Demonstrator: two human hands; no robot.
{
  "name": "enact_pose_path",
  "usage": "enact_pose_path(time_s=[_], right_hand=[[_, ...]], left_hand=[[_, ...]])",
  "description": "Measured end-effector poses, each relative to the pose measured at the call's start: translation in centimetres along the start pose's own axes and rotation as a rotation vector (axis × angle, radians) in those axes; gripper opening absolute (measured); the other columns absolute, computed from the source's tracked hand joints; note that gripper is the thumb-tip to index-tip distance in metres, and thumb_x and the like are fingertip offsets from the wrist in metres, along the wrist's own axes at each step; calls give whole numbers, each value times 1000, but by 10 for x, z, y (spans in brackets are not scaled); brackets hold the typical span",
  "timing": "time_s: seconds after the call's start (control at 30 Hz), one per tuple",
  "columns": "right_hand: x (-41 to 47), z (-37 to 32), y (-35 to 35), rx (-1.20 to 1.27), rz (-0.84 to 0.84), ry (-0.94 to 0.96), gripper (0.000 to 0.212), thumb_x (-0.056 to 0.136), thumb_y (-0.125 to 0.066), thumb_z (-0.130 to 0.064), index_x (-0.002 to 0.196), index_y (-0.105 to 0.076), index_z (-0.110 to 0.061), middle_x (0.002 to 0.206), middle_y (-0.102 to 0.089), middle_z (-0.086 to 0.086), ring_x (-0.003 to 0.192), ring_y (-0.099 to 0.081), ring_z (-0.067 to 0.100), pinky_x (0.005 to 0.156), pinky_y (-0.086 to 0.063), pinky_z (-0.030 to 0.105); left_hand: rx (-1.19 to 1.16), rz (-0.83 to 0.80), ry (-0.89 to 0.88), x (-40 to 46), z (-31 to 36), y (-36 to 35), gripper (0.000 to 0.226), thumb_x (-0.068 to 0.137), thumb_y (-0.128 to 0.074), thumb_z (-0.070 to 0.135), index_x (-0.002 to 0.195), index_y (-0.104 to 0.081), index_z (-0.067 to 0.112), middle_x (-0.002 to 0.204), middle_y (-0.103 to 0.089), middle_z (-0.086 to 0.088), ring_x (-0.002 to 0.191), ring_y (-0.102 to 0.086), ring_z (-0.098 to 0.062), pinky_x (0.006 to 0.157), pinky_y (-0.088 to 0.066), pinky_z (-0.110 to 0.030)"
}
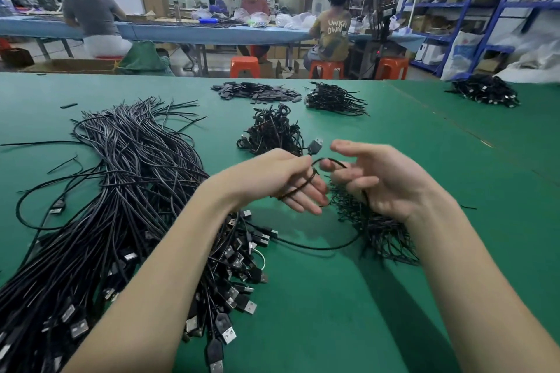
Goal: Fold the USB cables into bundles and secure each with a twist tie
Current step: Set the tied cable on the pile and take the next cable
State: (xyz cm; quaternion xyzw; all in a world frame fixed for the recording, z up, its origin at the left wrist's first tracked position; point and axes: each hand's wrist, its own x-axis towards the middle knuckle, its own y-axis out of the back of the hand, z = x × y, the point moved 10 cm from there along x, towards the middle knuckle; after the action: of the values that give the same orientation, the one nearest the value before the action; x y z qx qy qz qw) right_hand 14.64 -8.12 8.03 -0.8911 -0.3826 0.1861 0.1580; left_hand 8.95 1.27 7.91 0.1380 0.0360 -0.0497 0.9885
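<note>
My left hand point(281, 179) holds a black USB cable point(303, 247) wound in loops round its fingers, with the plug point(315, 146) sticking up past the thumb. My right hand point(375, 179) pinches the same cable just right of the left hand, and the strand trails down and curves across the green table point(333, 312). A pile of black twist ties point(378, 230) lies under my right hand. A big heap of loose USB cables point(127, 221) covers the table's left side. Tied bundles point(271, 132) are piled beyond my hands.
Further back lie a flat heap of small dark pieces point(257, 91), another cable pile point(335, 98) and a third pile point(485, 89) at the far right. People sit at a blue table point(212, 32) behind, beside orange stools point(245, 66) and blue shelving point(497, 6).
</note>
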Motion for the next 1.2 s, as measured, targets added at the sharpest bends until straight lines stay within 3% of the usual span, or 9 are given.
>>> enact_pose_path(time_s=[0.07,0.17,0.27,0.37,0.47,0.57,0.87,1.07,1.2], right_hand=[[-3,-12,-16,-71,-24,111,8,99,-48,-4,99,-48,-12,84,-51,5,51,-32,4,35,-26,11],[-5,-4,-43,-164,-190,168,14,99,-44,1,102,-53,-9,82,-54,3,49,-40,5,43,-40,15],[-11,39,-56,-191,-449,-28,16,97,-49,0,101,-57,-13,85,-53,5,61,-52,12,70,-60,36],[-21,77,-50,-177,-616,-220,21,97,-46,3,97,-56,-16,82,-51,11,78,-60,23,97,-53,59],[-20,86,-32,-199,-586,-294,18,97,-48,0,93,-55,-16,78,-51,11,81,-65,27,88,-58,56],[-11,83,-12,-398,-429,-300,15,94,-65,-14,96,-50,-15,66,-48,3,55,-58,15,56,-58,29],[7,18,2,-1037,60,149,29,84,-78,-49,85,-66,-22,56,-50,-7,51,-36,13,43,-29,17],[7,5,2,-376,91,160,13,100,-54,-4,98,-54,-17,78,-65,6,46,-45,9,41,-34,17],[7,4,-15,-140,23,183,22,99,-41,10,101,-52,-8,85,-58,10,51,-52,12,44,-44,19]], left_hand=[[45,199,-31,7,0,10,50,110,-27,26,98,-67,-2,94,-76,-13,86,-75,-26,83,-61,-36],[-377,375,-149,9,1,23,47,110,-28,25,88,-65,6,63,-65,3,67,-70,-17,70,-59,-31],[-815,244,-201,11,5,18,51,110,-23,29,116,-63,0,104,-75,-11,93,-74,-20,73,-60,-26],[-991,159,-238,5,10,19,52,109,-25,28,115,-67,-2,116,-72,-16,100,-73,-24,80,-61,-29],[-1039,121,-206,1,9,18,52,107,-32,25,92,-78,6,94,-76,-5,66,-71,-13,58,-55,-21],[-1085,-3,-238,-7,18,17,44,105,-35,26,81,-70,14,72,-62,8,44,-49,-4,47,-36,-17],[-803,-295,-188,-22,20,5,38,104,-37,27,78,-60,14,64,-55,6,33,-31,-3,40,-26,-18],[-123,-91,26,-5,-16,2,47,108,-33,31,90,-67,5,85,-74,-12,43,-54,-10,45,-35,-14],[-155,89,42,7,-21,3,43,110,-29,28,97,-64,8,87,-76,-4,69,-71,-20,66,-54,-23]])
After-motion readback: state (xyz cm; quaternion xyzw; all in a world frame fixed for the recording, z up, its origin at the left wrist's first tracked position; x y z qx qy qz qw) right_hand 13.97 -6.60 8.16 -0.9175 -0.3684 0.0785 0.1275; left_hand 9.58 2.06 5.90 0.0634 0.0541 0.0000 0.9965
